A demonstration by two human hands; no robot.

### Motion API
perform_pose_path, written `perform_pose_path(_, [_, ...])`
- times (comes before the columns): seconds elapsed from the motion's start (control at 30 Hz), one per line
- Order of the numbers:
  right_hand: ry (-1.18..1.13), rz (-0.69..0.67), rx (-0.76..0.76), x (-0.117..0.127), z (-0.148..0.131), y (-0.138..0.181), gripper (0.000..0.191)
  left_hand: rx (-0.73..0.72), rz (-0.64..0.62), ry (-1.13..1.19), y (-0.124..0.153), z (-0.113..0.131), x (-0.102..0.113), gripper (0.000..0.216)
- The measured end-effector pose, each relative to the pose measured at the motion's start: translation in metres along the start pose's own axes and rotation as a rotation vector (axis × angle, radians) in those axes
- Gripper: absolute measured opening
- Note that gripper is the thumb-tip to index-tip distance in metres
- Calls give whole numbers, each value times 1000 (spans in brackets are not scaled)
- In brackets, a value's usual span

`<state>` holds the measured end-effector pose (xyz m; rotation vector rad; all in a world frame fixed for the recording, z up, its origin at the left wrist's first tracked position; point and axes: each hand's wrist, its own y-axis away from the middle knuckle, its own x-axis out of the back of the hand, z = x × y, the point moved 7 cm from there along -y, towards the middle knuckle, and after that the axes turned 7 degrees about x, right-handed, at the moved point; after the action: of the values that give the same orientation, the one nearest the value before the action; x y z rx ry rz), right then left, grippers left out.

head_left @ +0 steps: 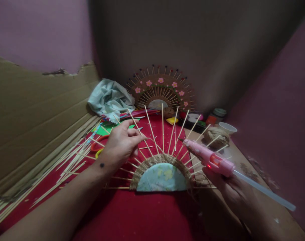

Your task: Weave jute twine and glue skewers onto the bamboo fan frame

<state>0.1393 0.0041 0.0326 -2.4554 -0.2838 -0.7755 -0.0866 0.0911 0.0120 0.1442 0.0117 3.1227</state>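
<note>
A half-round craft piece [162, 176] lies on the red cloth [132, 214], with a pale flowered fabric centre, a woven jute band and several thin wooden skewers fanning out. My left hand [121, 142] rests on its left side, fingertips pinched around one skewer [138, 132]. My right hand [225, 187] grips a pink glue gun [209, 157], its nozzle pointing left among the right-hand skewers and a clear glue stick [265, 190] sticking out behind.
A finished fan with pink flowers [162, 88] leans on the back wall. Crumpled pale cloth [109, 98] lies beside it. A jute twine ball [217, 135], white cup [227, 128], small jars, loose skewers [67, 167], orange-handled scissors [98, 147] and a cardboard wall [34, 113] surround the work.
</note>
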Motion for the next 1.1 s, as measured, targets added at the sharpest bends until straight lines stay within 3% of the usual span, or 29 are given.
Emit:
perform_pose_path(0.4, [-61, -80, 1, -3, -19, -11, 44, 7, -6, 6, 0, 0, 0, 51])
perform_pose_path(1.1, [10, -13, 51, 0, -14, -8, 41, 5, 0, -19, 0, 0, 0, 49])
